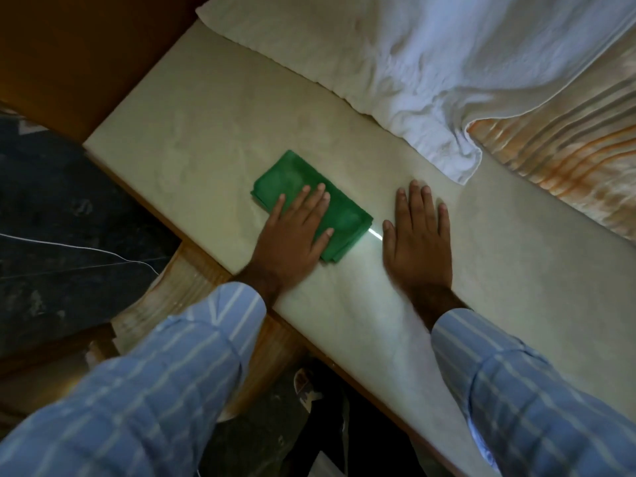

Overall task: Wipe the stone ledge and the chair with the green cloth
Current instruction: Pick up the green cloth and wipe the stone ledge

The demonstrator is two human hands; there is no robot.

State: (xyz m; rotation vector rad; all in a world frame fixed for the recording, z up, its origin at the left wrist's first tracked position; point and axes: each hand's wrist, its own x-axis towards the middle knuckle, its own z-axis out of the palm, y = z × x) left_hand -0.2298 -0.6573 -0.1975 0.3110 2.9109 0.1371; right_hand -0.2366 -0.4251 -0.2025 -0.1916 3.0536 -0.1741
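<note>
Ledge (213, 108) bare beyond green cloth (344, 218), white sheet (395, 53) crowding far edge. Cloth folded, rectangular, mid-ledge. L hand (292, 235) flat on it, fingers spread; R hand (418, 235) flat, open, beside cloth.

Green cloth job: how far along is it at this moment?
Done: nothing can be confirmed; the stone ledge shows no clear wiped patch. In hand: the left hand presses the folded green cloth flat on the ledge, while the right hand rests bare beside it. Left: the rest of the ledge, and the chair, which is not clearly in view.
</note>
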